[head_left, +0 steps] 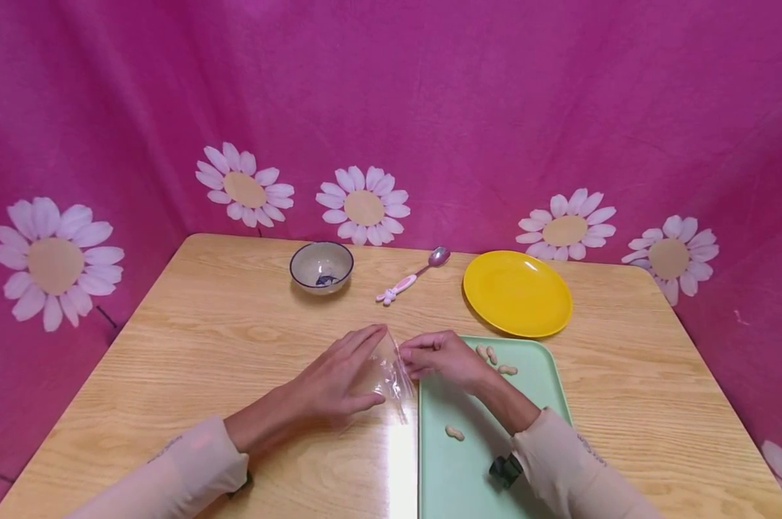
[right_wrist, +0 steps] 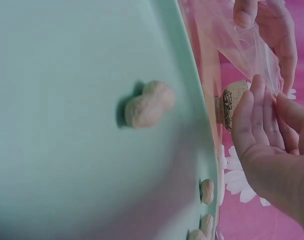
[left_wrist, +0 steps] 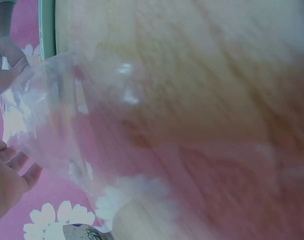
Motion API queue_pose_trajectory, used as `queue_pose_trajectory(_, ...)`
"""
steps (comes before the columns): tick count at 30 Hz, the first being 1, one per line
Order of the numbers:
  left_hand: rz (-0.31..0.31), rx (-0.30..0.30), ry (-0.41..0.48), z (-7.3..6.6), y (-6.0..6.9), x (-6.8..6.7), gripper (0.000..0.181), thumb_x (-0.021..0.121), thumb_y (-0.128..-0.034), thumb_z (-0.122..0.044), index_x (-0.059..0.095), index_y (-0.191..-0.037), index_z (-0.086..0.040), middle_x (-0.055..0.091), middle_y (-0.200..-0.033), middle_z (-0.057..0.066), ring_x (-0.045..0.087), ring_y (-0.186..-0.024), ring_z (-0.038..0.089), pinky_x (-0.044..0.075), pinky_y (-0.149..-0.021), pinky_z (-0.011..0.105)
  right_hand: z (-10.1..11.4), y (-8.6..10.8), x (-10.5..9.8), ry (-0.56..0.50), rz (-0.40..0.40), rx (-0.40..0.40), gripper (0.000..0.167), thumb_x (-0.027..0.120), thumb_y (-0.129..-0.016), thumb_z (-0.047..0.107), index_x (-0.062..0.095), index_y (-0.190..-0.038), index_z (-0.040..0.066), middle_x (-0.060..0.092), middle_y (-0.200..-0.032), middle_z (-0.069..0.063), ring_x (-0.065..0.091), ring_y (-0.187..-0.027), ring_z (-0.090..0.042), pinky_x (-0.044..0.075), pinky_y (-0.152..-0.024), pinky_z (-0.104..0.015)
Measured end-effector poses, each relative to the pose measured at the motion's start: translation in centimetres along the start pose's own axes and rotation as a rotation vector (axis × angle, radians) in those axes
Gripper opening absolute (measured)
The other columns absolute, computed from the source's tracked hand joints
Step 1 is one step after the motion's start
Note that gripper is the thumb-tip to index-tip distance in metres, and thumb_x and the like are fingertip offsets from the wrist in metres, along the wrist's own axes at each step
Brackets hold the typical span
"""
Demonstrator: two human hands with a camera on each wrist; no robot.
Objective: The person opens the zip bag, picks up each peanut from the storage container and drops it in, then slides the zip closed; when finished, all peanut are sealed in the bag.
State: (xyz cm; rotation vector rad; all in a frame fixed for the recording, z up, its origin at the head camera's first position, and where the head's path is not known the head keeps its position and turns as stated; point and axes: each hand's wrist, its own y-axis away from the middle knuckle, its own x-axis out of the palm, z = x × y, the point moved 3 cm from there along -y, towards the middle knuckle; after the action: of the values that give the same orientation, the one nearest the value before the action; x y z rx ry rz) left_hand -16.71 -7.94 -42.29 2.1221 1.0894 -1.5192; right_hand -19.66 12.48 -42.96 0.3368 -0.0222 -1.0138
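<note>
A clear plastic bag (head_left: 392, 371) is held upright between the two hands, near the left edge of the green tray (head_left: 562, 386). My left hand (head_left: 339, 375) touches the bag with its fingers extended and the thumb spread apart below. On the other side, my right hand (head_left: 445, 358) pinches the bag's edge between thumb and fingers. In the left wrist view the transparent bag (left_wrist: 46, 115) hangs close to the camera, with the table seen through it. Several unshelled peanuts lie on the tray, one peanut (head_left: 455, 433) near the front and another peanut (head_left: 508, 370) beyond the right forearm.
Toward the back stand a bowl (head_left: 321, 267) with a blue rim, a spoon (head_left: 413, 277) with a pink rabbit handle, and a yellow plate (head_left: 517, 294) beside the tray's far edge. Behind the wooden table (head_left: 235, 310) hangs a pink curtain (head_left: 429, 108) with white flowers.
</note>
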Motion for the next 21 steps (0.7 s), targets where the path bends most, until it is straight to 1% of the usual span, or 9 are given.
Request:
queue_pose_trajectory(3, 0.002, 0.012, -0.011, 0.1, 0.1, 0.0, 0.092, 0.066, -0.0823, -0.05, 0.021, -0.151, -0.007, 0.027, -0.155, 0.008, 0.029, -0.141, 0.019, 0.027, -0.115, 0.038, -0.2, -0.1, 0.1, -0.023, 0.012, 0.021, 0.033, 0.06, -0.093, 0.018, 0.063, -0.118, -0.003, 0.072, -0.095, -0.005, 0.068, -0.081, -0.013, 0.056, -0.083, -0.035)
queue_pose_trajectory(8, 0.004, 0.031, -0.025, 0.1, 0.1, 0.1, 0.092, 0.067, -0.082, -0.05, 0.023, -0.15, -0.006, 0.027, -0.155, 0.008, 0.031, -0.141, 0.021, 0.028, -0.115, 0.038, -0.2, -0.1, 0.5, -0.057, 0.023, 0.033, 0.033, 0.061, -0.092, 0.018, 0.063, -0.117, -0.004, 0.072, -0.093, -0.003, 0.068, -0.081, -0.013, 0.056, -0.083, -0.035)
queue_pose_trajectory(10, -0.007, 0.046, -0.03, 0.1, 0.1, 0.2, 0.092, 0.067, -0.0815, -0.049, 0.023, -0.15, -0.005, 0.028, -0.155, 0.009, 0.032, -0.14, 0.021, 0.03, -0.114, 0.039, -0.1, 0.0, 0.5, -0.062, 0.021, 0.033, 0.033, 0.062, -0.092, 0.017, 0.063, -0.116, -0.004, 0.072, -0.092, -0.003, 0.068, -0.081, -0.013, 0.056, -0.083, -0.035)
queue_pose_trajectory(15, -0.033, 0.085, -0.022, 0.1, 0.1, 0.2, 0.091, 0.07, -0.0806, -0.045, 0.025, -0.149, -0.005, 0.029, -0.154, 0.009, 0.034, -0.139, 0.022, 0.033, -0.112, 0.04, -0.2, 0.0, 0.6, -0.058, 0.017, 0.032, 0.03, 0.061, -0.092, 0.014, 0.062, -0.114, -0.007, 0.071, -0.088, 0.0, 0.066, -0.079, -0.012, 0.056, -0.082, -0.035)
queue_pose_trajectory(19, -0.027, 0.094, -0.009, 0.2, 0.1, 0.2, 0.091, 0.07, -0.0804, -0.045, 0.025, -0.149, -0.006, 0.028, -0.155, 0.007, 0.033, -0.139, 0.021, 0.033, -0.112, 0.041, -0.3, 0.0, 0.9, -0.031, 0.017, 0.025, 0.025, 0.057, -0.093, 0.012, 0.061, -0.108, -0.008, 0.067, -0.085, 0.001, 0.063, -0.078, -0.012, 0.057, -0.08, -0.034)
queue_pose_trajectory(21, -0.022, 0.095, -0.007, 0.2, 0.1, 0.3, 0.091, 0.07, -0.0794, -0.048, 0.026, -0.149, -0.009, 0.027, -0.155, 0.006, 0.032, -0.14, 0.02, 0.034, -0.111, 0.042, -0.3, -0.1, 1.1, -0.016, 0.016, 0.023, 0.023, 0.054, -0.093, 0.011, 0.06, -0.105, -0.007, 0.064, -0.085, 0.001, 0.061, -0.077, -0.013, 0.056, -0.078, -0.032)
